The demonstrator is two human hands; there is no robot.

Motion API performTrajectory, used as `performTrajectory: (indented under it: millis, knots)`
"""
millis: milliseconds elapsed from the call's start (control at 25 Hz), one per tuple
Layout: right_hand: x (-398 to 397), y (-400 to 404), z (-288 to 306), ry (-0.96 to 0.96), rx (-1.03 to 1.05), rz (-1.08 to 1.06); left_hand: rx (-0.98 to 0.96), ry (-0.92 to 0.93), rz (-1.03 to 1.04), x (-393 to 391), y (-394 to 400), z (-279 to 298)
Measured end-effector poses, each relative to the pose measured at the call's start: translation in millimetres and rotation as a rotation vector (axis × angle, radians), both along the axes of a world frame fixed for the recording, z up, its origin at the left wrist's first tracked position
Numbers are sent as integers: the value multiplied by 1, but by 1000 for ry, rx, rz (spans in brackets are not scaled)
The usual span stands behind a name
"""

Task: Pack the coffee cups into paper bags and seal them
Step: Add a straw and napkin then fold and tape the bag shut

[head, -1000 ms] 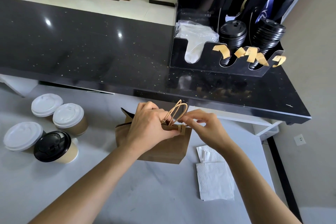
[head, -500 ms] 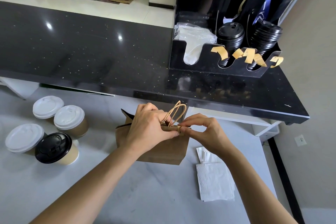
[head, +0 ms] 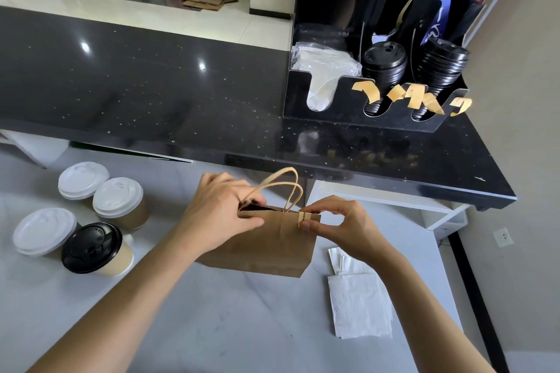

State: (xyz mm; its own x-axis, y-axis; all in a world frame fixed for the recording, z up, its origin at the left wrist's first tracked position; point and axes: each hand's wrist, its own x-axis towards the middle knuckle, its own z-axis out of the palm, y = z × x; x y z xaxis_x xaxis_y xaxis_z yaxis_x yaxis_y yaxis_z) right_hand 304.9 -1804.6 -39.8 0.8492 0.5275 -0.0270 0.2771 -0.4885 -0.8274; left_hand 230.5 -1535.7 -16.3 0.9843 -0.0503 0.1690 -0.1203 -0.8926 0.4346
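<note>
Pressing down on the sticker (head: 304, 218) now, the right hand (head: 342, 228) pinches thumb and forefinger over the bag's top edge, near its right end. A second ago that strip was only being brought to the rim; now it sits folded across the rim, so one seal looks as good as made. The left hand (head: 216, 215) grips the rim at the other end, fingers curled over it beside the handles (head: 285, 188), and there a dark gap shows, so the mouth is not fully shut on that side. My read: a second sticker, or at least a firm press, may be wanted on the left.

The paper bag (head: 266, 245) stands upright on the pale surface (head: 212, 327), mouth and handles pointing up, its long axis running left to right across the view. Four lidded coffee cups (head: 91, 242) wait well off to its left, unpacked, so plenty of the job remains. Napkins (head: 357, 297) lie near its right.
</note>
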Motion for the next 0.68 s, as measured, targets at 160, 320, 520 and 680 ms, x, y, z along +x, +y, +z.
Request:
performTrajectory:
  millis: [160, 320, 520, 680]
  knots:
    - [-2, -4, -4, -32, -18, -22, -57, 59, 7, -10, 32, -4]
    - [-4, -10, -6, -44, -16, -39, -322, 121, 16, -19, 49, -10]
    - [-6, -22, -3, -30, -23, -70, -397, 144, 18, -25, 48, -14]
    - [-9, -31, -1, -44, -55, -108, -482, 92, 44, -23, 37, -17]
